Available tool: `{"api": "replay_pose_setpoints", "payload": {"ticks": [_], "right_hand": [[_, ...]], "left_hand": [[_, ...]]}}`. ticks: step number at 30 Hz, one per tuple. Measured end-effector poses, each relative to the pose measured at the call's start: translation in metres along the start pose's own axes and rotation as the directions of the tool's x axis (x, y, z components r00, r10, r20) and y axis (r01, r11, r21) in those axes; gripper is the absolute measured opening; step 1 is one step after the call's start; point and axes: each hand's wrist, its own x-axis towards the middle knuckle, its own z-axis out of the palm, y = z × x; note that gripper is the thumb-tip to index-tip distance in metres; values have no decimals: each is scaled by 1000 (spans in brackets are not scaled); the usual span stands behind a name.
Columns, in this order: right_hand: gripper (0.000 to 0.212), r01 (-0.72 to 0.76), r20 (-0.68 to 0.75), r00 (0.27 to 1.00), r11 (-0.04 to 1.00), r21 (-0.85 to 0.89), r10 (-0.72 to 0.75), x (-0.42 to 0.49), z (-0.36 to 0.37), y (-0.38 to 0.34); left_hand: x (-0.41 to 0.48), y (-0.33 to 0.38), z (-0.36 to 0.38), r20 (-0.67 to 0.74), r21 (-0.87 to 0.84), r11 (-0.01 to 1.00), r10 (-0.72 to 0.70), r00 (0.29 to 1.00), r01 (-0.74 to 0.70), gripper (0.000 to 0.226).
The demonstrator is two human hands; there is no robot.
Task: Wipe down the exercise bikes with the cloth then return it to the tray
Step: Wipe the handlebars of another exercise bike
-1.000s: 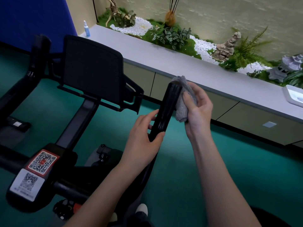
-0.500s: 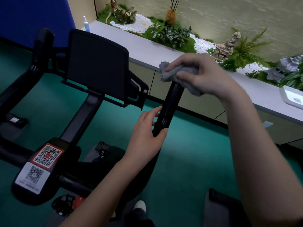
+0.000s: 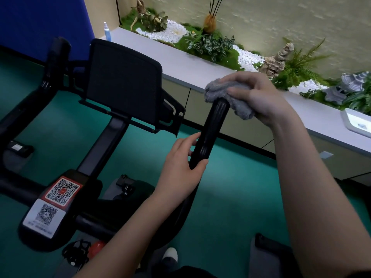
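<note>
A black exercise bike [image 3: 122,87] fills the left and centre, its dark screen panel facing away. Its right handlebar grip [image 3: 210,133] rises toward me. My left hand [image 3: 180,167] grips the lower part of that grip. My right hand [image 3: 259,97] holds a grey cloth [image 3: 224,91] bunched over the top end of the grip, fingers curled over it. A white tray [image 3: 355,122] sits on the ledge at the far right edge, partly cut off.
A long grey ledge [image 3: 180,63] with plants, white pebbles and rock ornaments runs behind the bike. A blue spray bottle [image 3: 107,32] stands at its left end. Green floor lies below. Another bike's dark part [image 3: 267,249] shows at bottom right. My shoe [image 3: 170,255] is near the pedal.
My right hand moved from the side of the grip up over its top end with the cloth. The left hand kept its hold lower down.
</note>
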Motion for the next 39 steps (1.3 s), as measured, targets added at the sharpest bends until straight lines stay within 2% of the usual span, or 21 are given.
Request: {"api": "replay_pose_setpoints", "payload": {"ticks": [2, 4, 6, 9, 13, 15, 19, 23, 26, 28, 31, 34, 37, 39], "right_hand": [[29, 157, -58, 984, 978, -140, -166, -8, 6, -8], [25, 192, -12, 978, 917, -349, -210, -8, 12, -21], [20, 142, 41, 989, 848, -510, -140, -1, 17, -33], [15, 78, 175, 983, 748, -659, 52, 15, 18, -52], [13, 81, 322, 901, 615, -784, 292, 39, 26, -68], [13, 100, 377, 847, 583, -806, 375, 46, 36, -70], [17, 201, 461, 778, 525, -827, 427, 44, 56, -64], [23, 241, 519, 762, 574, -782, 387, 36, 57, -64], [21, 238, 509, 812, 635, -735, 286, 34, 48, -69], [20, 260, 491, 840, 622, -738, 231, 31, 48, -66], [22, 296, 513, 828, 600, -743, 226, 17, 54, -58], [17, 307, 519, 833, 621, -721, 190, 9, 50, -58], [21, 261, 399, 916, 694, -671, 42, 14, 31, -62], [23, 235, 244, 965, 735, -636, -97, 20, 20, -60]], "left_hand": [[0, 0, 0, -4, -5, 1000, -3, 1000, 3, 56], [0, 1, 1, -14, -9, 1000, -6, 1000, 6, 56], [0, 2, 1, -22, -26, 1000, -16, 1000, 16, 56], [-1, 2, 0, -27, -37, 999, -28, 999, 27, 56], [-1, 3, -1, -19, -55, 998, -34, 999, 33, 56], [-2, 3, -1, -15, -67, 997, -42, 999, 41, 56], [-2, 5, -4, -12, -78, 995, -57, 998, 56, 54], [-5, 5, -6, -17, -102, 992, -78, 997, 76, 48], [-6, 5, -7, -15, -116, 989, -92, 996, 89, 47], [-6, 6, -7, -15, -114, 989, -94, 995, 92, 47], [-5, 6, -7, -18, -118, 989, -97, 995, 94, 47], [-4, 5, -7, -17, -110, 990, -92, 996, 89, 48], [-4, 4, -7, -15, -111, 990, -85, 996, 82, 47], [-4, 4, -7, -15, -110, 991, -82, 997, 80, 47]]}}
